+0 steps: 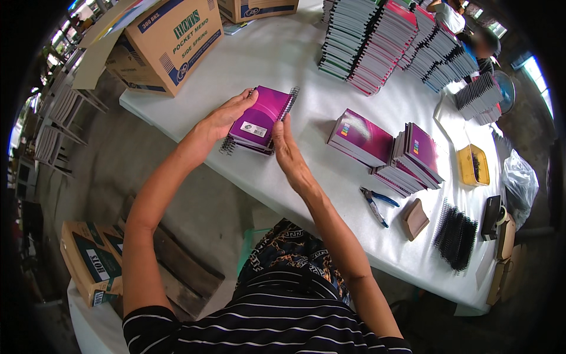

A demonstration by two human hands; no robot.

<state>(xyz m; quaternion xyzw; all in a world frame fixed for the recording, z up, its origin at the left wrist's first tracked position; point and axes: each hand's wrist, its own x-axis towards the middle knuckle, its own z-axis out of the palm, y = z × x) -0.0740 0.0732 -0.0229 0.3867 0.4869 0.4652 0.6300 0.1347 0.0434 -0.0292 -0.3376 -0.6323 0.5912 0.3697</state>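
A small stack of purple spiral notebooks stands at the table's near left edge, between my hands. Black wire coils stick out on its right side and at its lower left corner; the top cover bears a white label. My left hand grips the stack's left side, thumb on the cover's edge and the other fingers partly hidden. Along the right side, by the coil, my right hand presses in with its fingers close together. To the right are a block of purple covered pads and a leaning pile of similar pads.
Pliers, a brown block and loose black coils lie at the right. Behind them is a yellow tub. Tall notebook stacks fill the far side. A cardboard box stands far left; another person is far right.
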